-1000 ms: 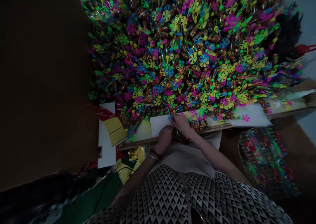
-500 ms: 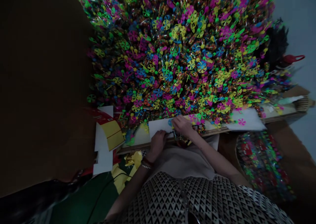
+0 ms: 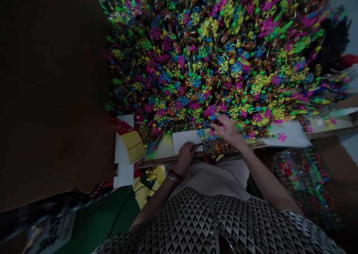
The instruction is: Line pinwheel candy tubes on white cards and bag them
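My left hand (image 3: pixel 186 156) is closed at the board's front edge, its fingertips pinching the end of a dark, thin notched strip (image 3: pixel 199 144). Right of it, a row of candy-filled tubes with little fan tops (image 3: pixel 219 147) lies side by side along the strip. My right hand (image 3: pixel 228 130) is at the near edge of a big heap of the same fan-topped tubes (image 3: pixel 195 60). Its fingers are curled around a fan-topped candy tube (image 3: pixel 213 118), of which only bits of blue and pink show. A white card (image 3: pixel 181 140) lies flat behind my left hand.
A tall brown carton (image 3: pixel 53 90) walls off the left side. Cut red, yellow and white card (image 3: pixel 132 146) stands at the board's left end. A white sheet (image 3: pixel 288 134) lies to the right. Below it, a clear bag (image 3: pixel 303 183) holds several colourful packs.
My right hand has moved up and right from the strip to the heap's near edge. My left hand stays at the strip's end. The row of tubes is now uncovered, and the view has shifted slightly.
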`<state>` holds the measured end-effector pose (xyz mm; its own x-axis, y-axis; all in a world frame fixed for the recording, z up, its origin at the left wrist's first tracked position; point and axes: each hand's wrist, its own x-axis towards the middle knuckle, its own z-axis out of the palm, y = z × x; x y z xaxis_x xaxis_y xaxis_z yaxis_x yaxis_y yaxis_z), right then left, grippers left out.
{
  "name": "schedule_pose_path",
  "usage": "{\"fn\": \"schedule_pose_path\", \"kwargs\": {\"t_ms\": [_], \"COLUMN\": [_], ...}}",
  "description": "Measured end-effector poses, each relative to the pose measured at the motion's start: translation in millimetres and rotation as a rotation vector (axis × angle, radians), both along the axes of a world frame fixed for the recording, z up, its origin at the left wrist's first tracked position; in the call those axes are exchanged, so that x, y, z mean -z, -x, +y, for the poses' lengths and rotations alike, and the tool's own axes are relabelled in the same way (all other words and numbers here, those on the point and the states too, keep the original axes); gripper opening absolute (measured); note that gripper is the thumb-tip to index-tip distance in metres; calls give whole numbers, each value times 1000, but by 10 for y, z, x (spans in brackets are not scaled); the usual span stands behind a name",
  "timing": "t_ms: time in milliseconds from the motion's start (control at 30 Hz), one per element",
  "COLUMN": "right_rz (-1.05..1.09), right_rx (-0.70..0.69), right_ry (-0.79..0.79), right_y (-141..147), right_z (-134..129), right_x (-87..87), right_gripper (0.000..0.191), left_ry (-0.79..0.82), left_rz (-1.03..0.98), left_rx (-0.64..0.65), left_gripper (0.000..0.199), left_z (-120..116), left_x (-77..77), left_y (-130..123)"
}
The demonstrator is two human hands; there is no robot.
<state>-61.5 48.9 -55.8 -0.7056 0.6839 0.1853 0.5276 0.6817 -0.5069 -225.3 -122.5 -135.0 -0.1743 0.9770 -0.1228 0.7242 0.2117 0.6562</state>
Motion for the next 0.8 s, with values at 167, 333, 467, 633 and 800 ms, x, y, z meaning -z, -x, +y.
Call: {"fn": "schedule_pose_path", "kwargs": {"t_ms": [167,333,467,633,800], "right_rz": [-178,-356,-416,-458,-502], "right_rx": [-61,84,142,187,147], "right_ry": [317,79,-70,-131,54], "right_y": [294,402,425,411,370], "right_z": [-767,-1070,-1185,-1326,-1199], "right_x": [132,295,394,463,300], "right_gripper": [38,23,30,33,32], "left_ry": [29,43,40,13,-71], "left_rz": [13,41,24,16,0], "left_rx": [20,39,41,44,39], "left_gripper": [18,19,20,20,15], "left_z": [-6,-33,-34,-39,-99], "left_x": [7,-2,-15,28,59], "left_y": [5,-6,4,10,33]}}
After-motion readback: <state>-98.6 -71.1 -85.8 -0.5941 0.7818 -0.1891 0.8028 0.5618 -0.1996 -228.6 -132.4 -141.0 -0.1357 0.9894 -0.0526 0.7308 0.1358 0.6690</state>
